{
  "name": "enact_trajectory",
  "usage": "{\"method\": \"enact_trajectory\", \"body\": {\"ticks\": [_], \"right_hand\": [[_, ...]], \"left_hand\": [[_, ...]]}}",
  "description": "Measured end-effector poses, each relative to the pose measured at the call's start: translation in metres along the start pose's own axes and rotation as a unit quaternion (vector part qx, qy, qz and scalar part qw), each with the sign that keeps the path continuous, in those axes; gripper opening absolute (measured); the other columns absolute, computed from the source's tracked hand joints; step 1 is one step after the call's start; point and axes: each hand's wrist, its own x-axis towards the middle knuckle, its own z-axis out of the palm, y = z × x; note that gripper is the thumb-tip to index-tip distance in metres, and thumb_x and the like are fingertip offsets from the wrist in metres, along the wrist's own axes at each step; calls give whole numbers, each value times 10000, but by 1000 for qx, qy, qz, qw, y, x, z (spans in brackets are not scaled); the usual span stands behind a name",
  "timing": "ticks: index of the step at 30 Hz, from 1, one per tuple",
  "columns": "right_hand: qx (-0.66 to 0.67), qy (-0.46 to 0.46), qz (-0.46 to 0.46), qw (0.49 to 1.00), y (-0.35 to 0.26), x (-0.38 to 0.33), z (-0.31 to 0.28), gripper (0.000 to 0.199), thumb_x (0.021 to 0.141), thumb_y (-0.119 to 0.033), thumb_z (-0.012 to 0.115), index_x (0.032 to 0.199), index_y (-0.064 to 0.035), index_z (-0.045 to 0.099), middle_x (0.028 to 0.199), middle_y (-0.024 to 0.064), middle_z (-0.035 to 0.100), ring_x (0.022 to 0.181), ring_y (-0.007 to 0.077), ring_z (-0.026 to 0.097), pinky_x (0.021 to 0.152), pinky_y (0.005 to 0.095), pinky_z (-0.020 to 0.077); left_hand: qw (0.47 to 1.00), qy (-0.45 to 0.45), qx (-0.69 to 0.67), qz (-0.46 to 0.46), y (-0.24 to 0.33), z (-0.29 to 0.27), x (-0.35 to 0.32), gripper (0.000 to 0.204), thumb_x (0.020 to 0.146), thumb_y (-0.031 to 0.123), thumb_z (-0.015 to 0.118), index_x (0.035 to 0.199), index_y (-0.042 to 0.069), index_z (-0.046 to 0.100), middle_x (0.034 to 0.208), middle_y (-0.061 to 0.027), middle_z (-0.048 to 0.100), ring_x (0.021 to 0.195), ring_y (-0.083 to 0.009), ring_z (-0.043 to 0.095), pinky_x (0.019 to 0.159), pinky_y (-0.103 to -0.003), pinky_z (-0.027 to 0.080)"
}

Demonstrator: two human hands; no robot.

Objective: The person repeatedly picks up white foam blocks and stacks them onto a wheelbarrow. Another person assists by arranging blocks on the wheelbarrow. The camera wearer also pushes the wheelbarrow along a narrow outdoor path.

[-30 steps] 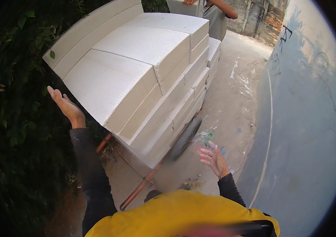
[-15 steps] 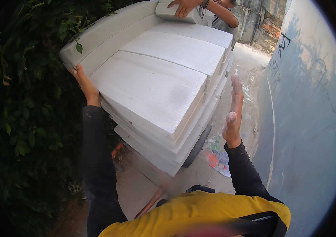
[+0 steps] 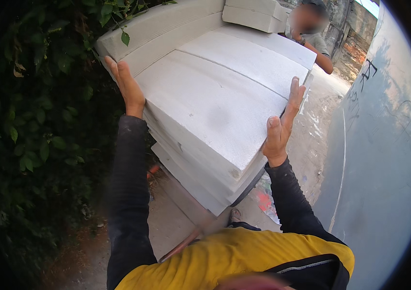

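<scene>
A stack of large white blocks lies before me, the nearest broad block on top. My left hand rests with outstretched fingers against the left end of the stack, beside a row of blocks standing along the far left edge. Against the right side of the nearest block is my right hand, palm inward and fingers straight. Neither hand grips anything. One more white block sits at the far end of the load.
A person stands beyond the far right corner. Dense leaves border the left side and a grey-blue wall the right. A dark tyre shows under the stack; a reddish rod and colourful plastic litter are lower down.
My right hand has moved from the open air onto the block's right side. The other person's hand has left the far block. In view, the stack has shifted rightward.
</scene>
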Motion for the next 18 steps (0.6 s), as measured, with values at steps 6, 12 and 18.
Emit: {"method": "enact_trajectory", "body": {"ticks": [6, 12, 18], "right_hand": [[27, 19, -21, 999, 2, -1, 3, 908, 993, -533, 445, 1611, 65, 154, 1698, 227, 150, 1585, 405, 0, 1264, 534, 20], [88, 18, -4, 996, -7, -1, 7, 824, 964, -358, 463, 1602, 77, 176, 1683, 238, 197, 1584, 404, 41, 1262, 529, 31], [90, 25, -13, 996, -6, -1, 3, 815, 919, -261, 462, 1590, 102, 177, 1675, 263, 193, 1583, 398, 55, 1268, 515, 22]], "left_hand": [[1000, -5, -24, 16, -10, -1, 1, 957, 1044, 652, 309, 1620, -65, 42, 1721, -222, 29, 1601, -297, 3, 1282, -404, 26], [999, 6, 28, 33, -8, -5, -2, 971, 1040, 681, 275, 1613, -80, 86, 1717, -236, 34, 1602, -316, 8, 1285, -412, 26], [1000, 5, 1, 13, -3, -2, -2, 1005, 1024, 696, 314, 1613, -84, 78, 1716, -230, 62, 1599, -302, 46, 1281, -394, 56]]}}
